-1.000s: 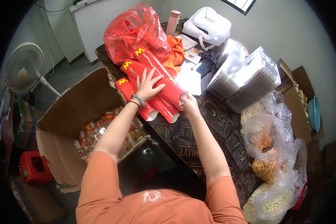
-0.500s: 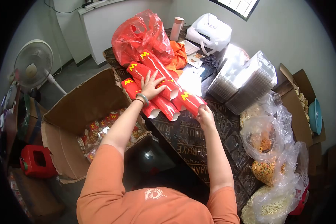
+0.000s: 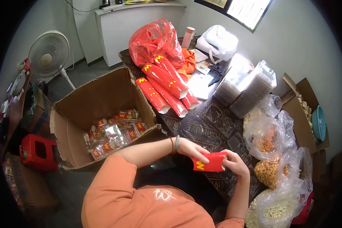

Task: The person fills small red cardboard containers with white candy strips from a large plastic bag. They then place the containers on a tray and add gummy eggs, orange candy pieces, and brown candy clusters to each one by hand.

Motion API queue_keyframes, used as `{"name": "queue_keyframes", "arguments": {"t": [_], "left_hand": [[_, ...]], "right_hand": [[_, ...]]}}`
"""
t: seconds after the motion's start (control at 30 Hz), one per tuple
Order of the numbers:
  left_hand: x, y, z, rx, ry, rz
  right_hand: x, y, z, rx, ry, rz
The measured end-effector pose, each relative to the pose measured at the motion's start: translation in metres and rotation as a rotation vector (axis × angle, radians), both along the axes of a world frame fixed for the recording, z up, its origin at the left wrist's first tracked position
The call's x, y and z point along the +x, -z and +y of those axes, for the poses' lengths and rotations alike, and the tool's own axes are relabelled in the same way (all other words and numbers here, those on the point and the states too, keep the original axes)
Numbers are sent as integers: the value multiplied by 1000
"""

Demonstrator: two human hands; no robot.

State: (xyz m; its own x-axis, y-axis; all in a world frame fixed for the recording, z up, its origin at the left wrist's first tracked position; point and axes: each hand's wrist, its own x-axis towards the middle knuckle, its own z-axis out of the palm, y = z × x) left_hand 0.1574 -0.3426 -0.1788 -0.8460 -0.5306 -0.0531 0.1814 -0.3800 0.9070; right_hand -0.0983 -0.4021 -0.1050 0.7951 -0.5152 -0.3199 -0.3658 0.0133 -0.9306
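Clamping one red carton point(image 3: 215, 162) between them, the left hand point(image 3: 193, 149) and right hand point(image 3: 236, 162) are set close together above the near edge of the patterned table point(image 3: 201, 127), left fingers over the end with the yellow mark, right fingers around the other end. From that carton, a pile of long red stacks point(image 3: 165, 81) lies at 11 o'clock, an open cardboard box point(image 3: 97, 91) holding small packets point(image 3: 116, 131) at 10, clear plastic trays point(image 3: 250, 93) at 1, and a bag of orange-and-green pieces point(image 3: 266, 171) at 3.
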Motion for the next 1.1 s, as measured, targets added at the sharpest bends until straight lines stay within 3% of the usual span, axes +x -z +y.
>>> {"name": "queue_keyframes", "arguments": {"t": [0.13, 0.23, 0.37, 0.43, 0.47, 0.5, 0.53, 0.6, 0.67, 0.8, 0.83, 0.9, 0.93, 1.0, 1.1], "left_hand": [[-67, -8, 49, 166, 231, 173], [-116, -2, 67, 400, 256, 298], [-177, 1, 71, 368, 244, 236], [-201, -5, 72, 392, 227, 182], [-210, -6, 70, 376, 234, 160], [-222, -11, 68, 367, 264, 157], [-233, -16, 66, 368, 257, 181], [-256, -19, 55, 369, 265, 202], [-286, -28, 41, 338, 281, 218], [-362, -63, 22, 389, 295, 212], [-380, -71, 15, 391, 309, 209], [-416, -83, 3, 413, 307, 199], [-433, -90, -1, 408, 299, 195], [-464, -99, -15, 383, 345, 172], [-504, -123, -29, 423, 383, 76]], "right_hand": [[-43, -24, 58, -147, 48, 77], [-77, -37, 91, -315, 153, 130], [-137, -46, 134, -453, 336, 134], [-177, -53, 143, -690, 494, 172], [-198, -56, 147, -640, 746, 101], [-224, -63, 148, -763, 918, 76], [-252, -73, 147, -829, 1138, 254], [-339, -60, 134, -966, 1375, 303], [-424, -36, 118, -1019, 1434, 478], [-493, -30, 123, -652, 1193, 1011], [-504, -30, 129, -645, 1209, 1012], [-523, -27, 146, -587, 1391, 1513], [-528, -34, 155, -577, 1397, 1521], [-539, -47, 175, -269, 1426, 1643], [-543, -44, 193, -359, 1306, 1725]]}}
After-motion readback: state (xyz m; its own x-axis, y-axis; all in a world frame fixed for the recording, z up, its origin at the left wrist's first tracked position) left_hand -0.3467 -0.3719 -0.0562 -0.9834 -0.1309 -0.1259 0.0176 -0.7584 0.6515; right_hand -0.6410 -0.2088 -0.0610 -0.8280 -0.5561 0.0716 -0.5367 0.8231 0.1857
